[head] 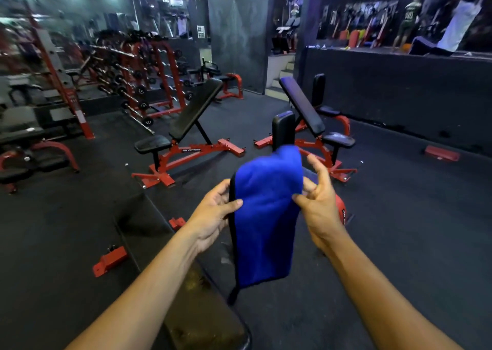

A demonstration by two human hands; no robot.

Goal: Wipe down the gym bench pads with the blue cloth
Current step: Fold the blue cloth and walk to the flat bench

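We hold the blue cloth (266,216) hanging lengthwise between us: left hand (213,214) and right hand (319,203) pinch its edges; the bench pad (202,312) lies directly below.

The blue cloth (266,216) looks like soft, fuzzy matt fabric with a black stitched hem. The near bench (191,309) pad is black vinyl-like upholstery, scuffed and dull with worn brownish patches. The incline bench (195,110) has smoother black padding with a faint sheen on a red painted metal frame. The floor (399,216) is dark, matt, grainy rubber.
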